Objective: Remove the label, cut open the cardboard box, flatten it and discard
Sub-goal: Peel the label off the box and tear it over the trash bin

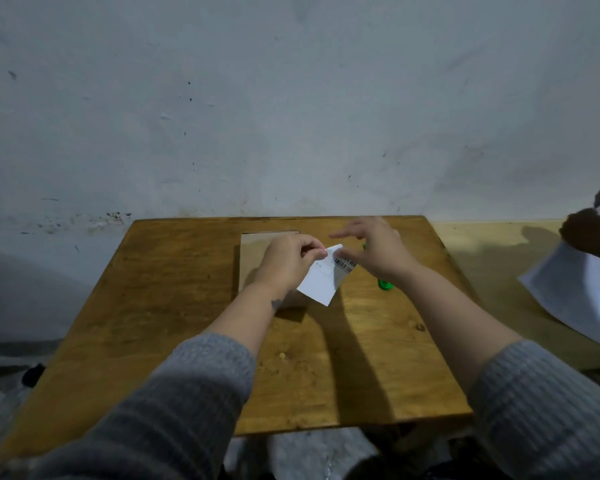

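A brown cardboard box (253, 251) lies on the wooden table (174, 306) near the wall. My left hand (288, 258) is above the box and pinches the top corner of a white label (321, 280) with a barcode, which hangs free of the box. My right hand (374, 249) hovers just right of the label with fingers spread, thumb near the barcode edge; whether it touches the label is unclear. A green-handled tool (384, 284) lies on the table, mostly hidden under my right wrist.
A stained white wall rises right behind the table. At the right edge, another person's hands (593, 230) hold a white sheet (582, 292) over a lighter table (499, 258). White bags lie on the floor below the table's front edge.
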